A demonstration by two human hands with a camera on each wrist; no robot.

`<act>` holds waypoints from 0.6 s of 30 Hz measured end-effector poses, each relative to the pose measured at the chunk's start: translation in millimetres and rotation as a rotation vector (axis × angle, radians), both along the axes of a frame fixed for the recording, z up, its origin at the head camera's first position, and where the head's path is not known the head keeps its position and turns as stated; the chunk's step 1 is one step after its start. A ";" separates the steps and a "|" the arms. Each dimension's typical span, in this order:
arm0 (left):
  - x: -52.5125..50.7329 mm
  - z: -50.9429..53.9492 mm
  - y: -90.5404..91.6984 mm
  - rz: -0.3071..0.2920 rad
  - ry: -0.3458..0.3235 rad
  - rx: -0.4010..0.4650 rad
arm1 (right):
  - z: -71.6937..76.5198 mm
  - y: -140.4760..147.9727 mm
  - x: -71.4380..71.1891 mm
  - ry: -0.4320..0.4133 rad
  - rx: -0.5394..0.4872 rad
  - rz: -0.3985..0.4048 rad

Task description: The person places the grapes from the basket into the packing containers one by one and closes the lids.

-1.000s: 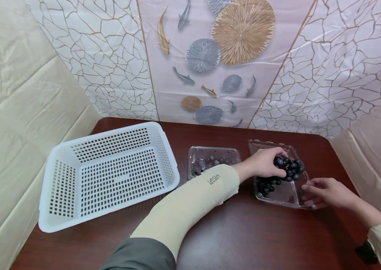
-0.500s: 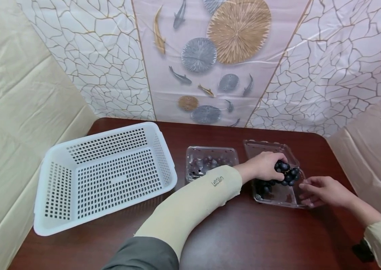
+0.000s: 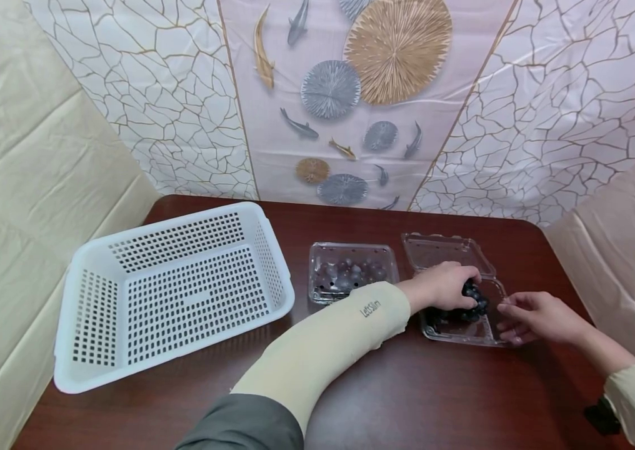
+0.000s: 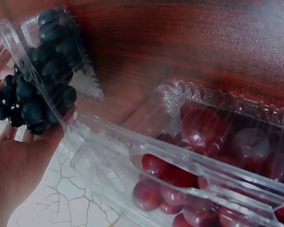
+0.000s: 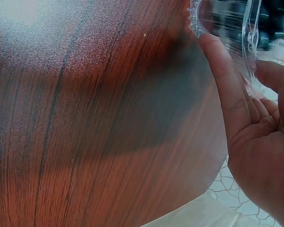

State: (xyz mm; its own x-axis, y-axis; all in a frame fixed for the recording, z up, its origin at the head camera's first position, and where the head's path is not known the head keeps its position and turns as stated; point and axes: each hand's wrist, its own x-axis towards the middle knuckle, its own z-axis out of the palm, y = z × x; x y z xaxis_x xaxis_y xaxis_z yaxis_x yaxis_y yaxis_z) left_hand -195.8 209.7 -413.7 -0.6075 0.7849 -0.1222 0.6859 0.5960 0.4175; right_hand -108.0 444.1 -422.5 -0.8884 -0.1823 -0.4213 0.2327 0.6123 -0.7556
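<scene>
My left hand (image 3: pixel 444 285) reaches into an open clear plastic clamshell box (image 3: pixel 460 339) at the right of the table. Its fingers curl round a bunch of black grapes (image 3: pixel 474 306), which hangs low inside the box. The left wrist view shows those dark grapes (image 4: pixel 31 106) cupped in the hand, behind the clear wall. My right hand (image 3: pixel 539 319) pinches the right edge of the same box. In the right wrist view its thumb (image 5: pixel 273 74) lies at the rim and its other fingers against the outer wall.
Left of the hands stands another clear box (image 3: pixel 317 275) with reddish grapes (image 4: pixel 203 127) inside. A large white perforated basket (image 3: pixel 89 369) occupies the left of the brown table (image 3: pixel 396 394). Patterned cloth (image 3: pixel 182 106) hangs behind the table, plain beige cloth (image 3: pixel 8 206) at its sides.
My left hand has lowered the black grapes deeper into the open box. The right hand has stayed at the box's right edge. The view has shifted slightly.
</scene>
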 end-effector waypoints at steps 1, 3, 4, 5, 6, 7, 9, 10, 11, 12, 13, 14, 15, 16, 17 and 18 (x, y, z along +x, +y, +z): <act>1.0 -0.5 0.7 0.001 0.005 -0.009 | 0.1 -0.2 -0.2 0.000 -0.002 0.002; 3.0 -1.6 1.9 0.001 0.011 -0.022 | 0.1 -0.3 -0.4 0.000 -0.007 0.007; 4.0 -2.2 2.4 -0.004 0.014 -0.031 | 0.0 -0.2 -0.6 -0.001 -0.007 0.008; 5.0 -2.8 3.0 -0.010 0.014 -0.045 | 0.0 -0.2 -0.7 -0.001 -0.010 0.013; 6.2 -3.5 3.5 -0.020 0.018 -0.058 | -0.1 -0.1 -0.9 -0.002 -0.008 0.014; 7.5 -4.1 4.1 -0.032 0.025 -0.071 | -0.1 0.0 -1.0 -0.003 -0.005 0.015; 10.3 -5.3 5.4 -0.059 0.044 -0.106 | -0.2 0.1 -1.2 -0.004 0.001 0.016; 11.7 -5.7 6.2 -0.071 0.055 -0.125 | -0.2 0.1 -1.3 -0.004 0.003 0.015; 13.3 -5.9 6.9 -0.082 0.067 -0.143 | -0.3 0.0 -1.4 -0.005 0.005 0.014; 14.8 -6.1 7.5 -0.090 0.076 -0.157 | -0.3 -0.2 -1.4 -0.005 0.006 0.014; 16.2 -6.3 8.0 -0.098 0.084 -0.174 | -0.3 -0.3 -1.3 -0.004 0.008 0.013; 17.4 -6.3 8.4 -0.104 0.092 -0.188 | -0.3 -0.5 -1.2 -0.005 0.010 0.011; 18.5 -6.4 8.9 -0.110 0.101 -0.198 | -0.3 -0.6 -1.1 -0.005 0.010 0.010; 19.7 -6.3 9.2 -0.114 0.105 -0.206 | -0.2 -0.6 -0.9 -0.004 0.012 0.009; 20.7 -6.2 9.4 -0.118 0.110 -0.212 | -0.3 -0.6 -0.7 -0.003 0.015 0.009; 21.6 -6.0 9.6 -0.121 0.114 -0.218 | -0.3 -0.6 -0.3 -0.002 0.016 0.011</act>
